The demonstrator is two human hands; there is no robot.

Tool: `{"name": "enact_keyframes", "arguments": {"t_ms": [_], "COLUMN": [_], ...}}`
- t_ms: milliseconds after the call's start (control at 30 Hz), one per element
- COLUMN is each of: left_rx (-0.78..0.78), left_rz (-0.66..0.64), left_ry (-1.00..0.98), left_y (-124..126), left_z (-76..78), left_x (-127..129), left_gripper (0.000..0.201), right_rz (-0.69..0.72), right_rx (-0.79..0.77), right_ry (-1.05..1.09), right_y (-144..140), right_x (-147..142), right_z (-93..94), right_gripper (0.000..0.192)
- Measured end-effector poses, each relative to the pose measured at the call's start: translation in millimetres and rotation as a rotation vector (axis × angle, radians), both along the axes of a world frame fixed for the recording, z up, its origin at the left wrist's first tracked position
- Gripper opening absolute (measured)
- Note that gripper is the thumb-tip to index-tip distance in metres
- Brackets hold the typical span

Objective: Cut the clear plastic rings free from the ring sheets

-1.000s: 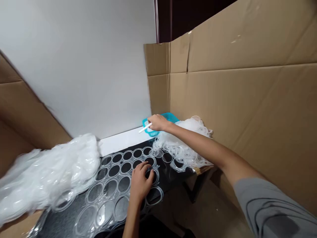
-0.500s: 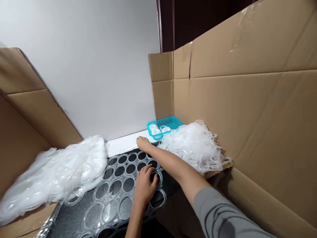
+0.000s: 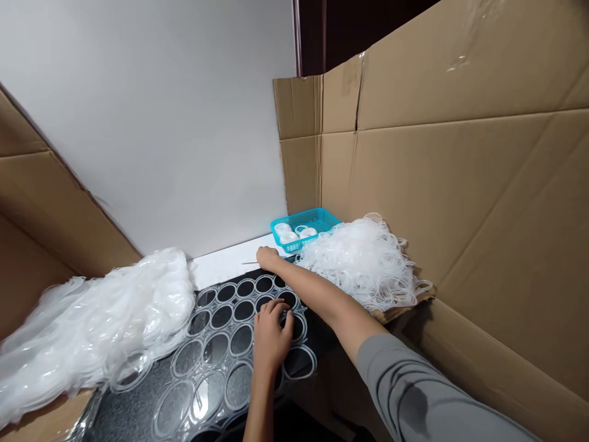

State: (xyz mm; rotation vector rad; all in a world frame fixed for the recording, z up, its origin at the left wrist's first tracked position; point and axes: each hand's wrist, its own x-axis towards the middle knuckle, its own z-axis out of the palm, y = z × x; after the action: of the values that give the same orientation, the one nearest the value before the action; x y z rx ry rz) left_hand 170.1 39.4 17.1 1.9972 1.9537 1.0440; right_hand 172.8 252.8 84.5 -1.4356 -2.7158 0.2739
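Sheet of clear plastic rings [image 3: 221, 344] lies flat on the black tabletop [image 3: 129, 411], long axis running away from the person.
Left hand [image 3: 271, 334] presses its near right part, fingers curled on a ring; right hand [image 3: 267, 256] rests at the far edge, closed around something thin I can't identify, near the teal basket [image 3: 322, 219].

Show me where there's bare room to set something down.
Free: the white strip along the wall, between the plastic heap and the right hand. Crowded: the ring sheet under the left hand, the ring pile, the blue basket.
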Motion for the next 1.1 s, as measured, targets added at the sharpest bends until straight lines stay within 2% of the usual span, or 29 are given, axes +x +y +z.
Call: {"name": "enact_keyframes", "arguments": {"t_ms": [100,200,333,433,533,633,733,833,900,967,1033,1100], "left_rx": [0.02,0.032,0.049,0.064,0.08,0.107,0.152,0.221,0.266,0.29,0.281,0.243], "left_rz": [-0.015,-0.022,-0.03,-0.035,-0.043,-0.049,-0.037,0.032,0.146,0.284,0.375,0.388], "left_ry": [0.002,0.009,-0.003,-0.038,-0.089,-0.15,-0.213,-0.274,-0.325,-0.37,-0.381,-0.34], "left_y": [-2,-2,1,5,11,13,7,-2,-4,-1,6,14], "left_z": [-1.6,-1.7,-1.5,-0.2,3.0,7.6,12.6,15.0,16.2,19.9,28.3,40.4], "left_x": [-2,-3,-5,-6,-7,-8,-6,-3,-5,-17,-40,-73], "left_gripper": [0.021,0.022,0.024,0.026,0.027,0.028,0.028,0.026,0.03,0.037,0.041,0.04], "right_rz": [-0.034,-0.009,-0.107,-0.312,-0.416,-0.394,-0.386,-0.294,-0.143,0.022,0.13,0.153], "right_rx": [-0.023,0.028,0.19,0.386,0.311,0.203,0.236,0.295,0.266,0.167,0.091,0.042], "right_ry": [0.011,0.094,0.169,0.125,0.008,-0.024,0.021,0.165,0.289,0.348,0.329,0.231], "right_y": [-17,-26,-23,-21,-27,-36,-46,-63,-77,-92,-103,-106], "right_x": [20,59,158,240,297,325,331,315,290,256,217,178], "right_z": [14.0,42.6,94.9,127.4,141.2,140.4,137.0,130.0,118.8,100.8,77.7,52.9], "right_gripper": [0.045,0.047,0.046,0.036,0.028,0.026,0.033,0.034,0.032,0.033,0.034,0.031]}}
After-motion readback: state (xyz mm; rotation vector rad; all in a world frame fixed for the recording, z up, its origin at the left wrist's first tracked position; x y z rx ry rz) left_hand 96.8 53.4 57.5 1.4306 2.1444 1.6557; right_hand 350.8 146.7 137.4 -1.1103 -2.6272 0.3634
